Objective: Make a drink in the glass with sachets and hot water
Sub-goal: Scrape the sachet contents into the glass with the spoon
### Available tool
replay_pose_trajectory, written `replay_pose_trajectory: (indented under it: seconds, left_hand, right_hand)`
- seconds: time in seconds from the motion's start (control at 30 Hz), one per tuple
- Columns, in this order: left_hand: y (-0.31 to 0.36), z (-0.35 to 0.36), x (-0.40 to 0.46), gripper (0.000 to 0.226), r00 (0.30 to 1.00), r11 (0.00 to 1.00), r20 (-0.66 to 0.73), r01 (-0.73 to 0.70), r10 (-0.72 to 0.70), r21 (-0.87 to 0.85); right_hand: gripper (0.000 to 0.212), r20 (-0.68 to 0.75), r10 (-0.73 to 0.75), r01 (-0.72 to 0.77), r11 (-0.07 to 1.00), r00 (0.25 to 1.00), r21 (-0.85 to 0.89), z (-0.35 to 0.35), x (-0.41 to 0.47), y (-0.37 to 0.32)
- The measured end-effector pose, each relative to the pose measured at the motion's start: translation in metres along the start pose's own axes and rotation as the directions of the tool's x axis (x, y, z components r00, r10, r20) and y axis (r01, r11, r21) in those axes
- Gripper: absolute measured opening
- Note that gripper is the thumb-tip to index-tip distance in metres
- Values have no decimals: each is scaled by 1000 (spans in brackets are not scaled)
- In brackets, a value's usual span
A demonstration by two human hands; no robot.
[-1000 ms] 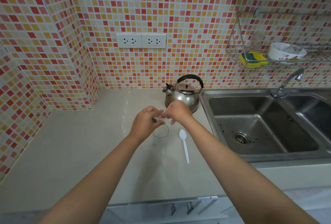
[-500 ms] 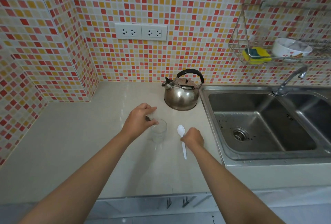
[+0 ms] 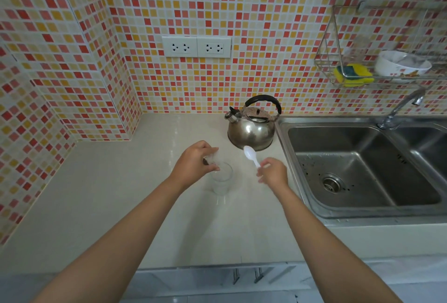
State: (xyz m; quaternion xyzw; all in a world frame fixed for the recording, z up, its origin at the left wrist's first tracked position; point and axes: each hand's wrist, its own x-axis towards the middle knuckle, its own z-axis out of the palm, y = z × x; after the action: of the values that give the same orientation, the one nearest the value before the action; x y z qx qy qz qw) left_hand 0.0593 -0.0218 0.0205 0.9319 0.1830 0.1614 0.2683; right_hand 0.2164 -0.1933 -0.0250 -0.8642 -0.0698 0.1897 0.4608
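Observation:
A clear glass (image 3: 222, 180) stands on the pale counter (image 3: 121, 193) in the middle of the head view. My left hand (image 3: 193, 162) hovers over the glass's left rim, its fingers pinched on a small clear sachet (image 3: 212, 157) with something dark inside. To the right of the glass, my right hand (image 3: 272, 173) holds a white plastic spoon (image 3: 250, 154) by its handle, lifted off the counter with the bowl pointing up toward the kettle. A steel kettle (image 3: 251, 129) with a black handle stands behind, next to the sink.
A double steel sink (image 3: 362, 164) with a tap (image 3: 401, 106) lies right of the counter. A wire rack (image 3: 338, 48) on the tiled wall holds a yellow sponge (image 3: 353, 74) and a white bowl (image 3: 399, 64). Wall sockets (image 3: 196, 46) sit above the counter.
My right hand left the sachet, dropped to the spoon on the counter and has picked it up. My left hand stays over the glass with the sachet.

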Motion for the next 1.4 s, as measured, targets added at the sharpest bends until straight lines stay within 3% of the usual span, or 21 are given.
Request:
replay_pose_trajectory:
  seconds: [0.2,0.37,0.73,0.87,1.13,1.3,1.4]
  left_hand:
    - [-4,-7,9,59,997,997,-36,66,-68,-38]
    - [-3,-6,12,60,994,994,-21,106,-107,-34]
    - [4,-3,10,56,993,995,67,101,-99,-24]
    - [2,-2,10,55,985,996,148,88,-88,2]
    - [1,5,13,55,946,969,312,8,-87,245]
    - [6,9,17,38,941,930,337,-90,-38,357]
    - [7,11,21,41,936,899,351,-136,-22,417]
  right_hand:
    - [19,74,-401,395,915,913,80,-32,-19,-56]
    - [20,212,-524,556,820,825,-135,-29,-29,-63]
    - [22,187,-561,577,679,807,-453,-16,-34,-62]
    - [23,178,-540,557,704,823,-440,-14,-35,-57]
    - [21,151,-484,498,753,862,-429,-10,-36,-38]
    - [20,137,-421,436,787,897,-437,-9,-33,-31]
    - [20,132,-407,422,800,904,-426,-7,-33,-28]
